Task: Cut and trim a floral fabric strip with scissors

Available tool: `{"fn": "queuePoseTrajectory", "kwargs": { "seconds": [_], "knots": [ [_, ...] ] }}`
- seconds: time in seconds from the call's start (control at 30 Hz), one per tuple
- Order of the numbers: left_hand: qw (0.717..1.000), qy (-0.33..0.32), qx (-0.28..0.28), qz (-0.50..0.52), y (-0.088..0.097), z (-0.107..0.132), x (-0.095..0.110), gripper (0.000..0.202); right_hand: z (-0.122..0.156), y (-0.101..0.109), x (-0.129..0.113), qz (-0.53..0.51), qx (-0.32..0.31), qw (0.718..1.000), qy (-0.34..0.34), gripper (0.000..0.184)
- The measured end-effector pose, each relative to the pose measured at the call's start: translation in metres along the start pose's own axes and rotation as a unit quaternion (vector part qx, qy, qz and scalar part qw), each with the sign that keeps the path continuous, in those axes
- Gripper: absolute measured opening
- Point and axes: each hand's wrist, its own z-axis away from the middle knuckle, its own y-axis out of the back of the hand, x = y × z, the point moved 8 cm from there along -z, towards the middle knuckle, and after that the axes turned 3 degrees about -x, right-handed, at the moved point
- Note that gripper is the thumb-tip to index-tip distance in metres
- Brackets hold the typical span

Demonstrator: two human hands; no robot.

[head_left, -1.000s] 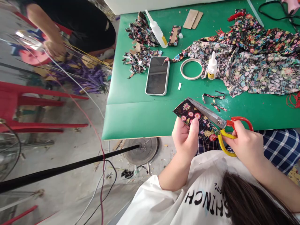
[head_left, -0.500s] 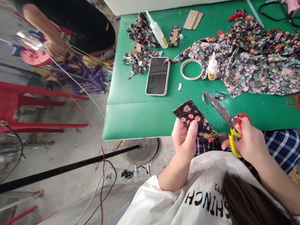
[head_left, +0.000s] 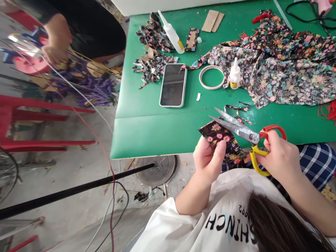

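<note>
My left hand (head_left: 209, 158) pinches a small rectangle of black floral fabric (head_left: 222, 138) between thumb and fingers, just over the near edge of the green table (head_left: 157, 129). My right hand (head_left: 278, 157) grips red-and-yellow-handled scissors (head_left: 244, 133); their blades are spread apart and lie across the far long edge of the fabric piece. Thin fabric trimmings (head_left: 240, 113) lie on the table just beyond the blades.
On the table lie a phone (head_left: 173, 85), a tape ring (head_left: 211, 77), two glue bottles (head_left: 234, 74) (head_left: 170, 32), a large floral cloth (head_left: 283, 63), fabric scraps (head_left: 153, 52) and cardboard pieces (head_left: 212, 21). Another person (head_left: 78, 31) works at far left by red chairs (head_left: 39, 122). A black pole (head_left: 73, 192) and cables cross the floor.
The scissors swung away to the right, off the fabric, then came back with blades spread onto its far edge. My left hand kept hold of the piece.
</note>
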Motion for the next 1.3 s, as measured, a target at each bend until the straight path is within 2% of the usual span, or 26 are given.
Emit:
{"fn": "queuePoseTrajectory", "kwargs": {
  "seconds": [0.53, 0.87, 0.97, 1.03, 1.1, 1.2, 1.3],
  "knots": [
    [1.000, -0.006, 0.004, 0.003, -0.001, -0.002, 0.003, 0.015, 0.002, 0.001, 0.001, -0.010, -0.006, 1.000, 0.001, 0.022],
    [1.000, 0.004, 0.015, 0.025, 0.000, -0.001, 0.001, 0.016, 0.003, 0.004, 0.005, 0.036, 0.016, 0.999, -0.002, 0.030],
    [1.000, 0.016, 0.013, 0.023, 0.000, -0.001, -0.002, 0.014, 0.002, 0.003, 0.012, -0.022, 0.014, 0.999, -0.031, 0.031],
    [0.999, 0.034, 0.010, 0.035, 0.000, -0.002, -0.005, 0.016, 0.001, 0.000, 0.017, -0.103, -0.003, 0.993, -0.055, 0.034],
    [0.997, 0.052, 0.007, 0.055, 0.001, -0.002, -0.008, 0.019, -0.001, -0.004, 0.020, -0.140, -0.023, 0.987, -0.076, 0.040],
    [0.995, 0.067, 0.009, 0.070, 0.003, -0.001, -0.011, 0.018, -0.003, -0.007, 0.019, -0.095, -0.049, 0.992, -0.071, 0.053],
    [0.995, 0.081, 0.013, 0.058, 0.005, 0.001, -0.013, 0.017, -0.002, -0.011, 0.014, -0.072, -0.079, 0.993, -0.045, 0.055]
  ]
}}
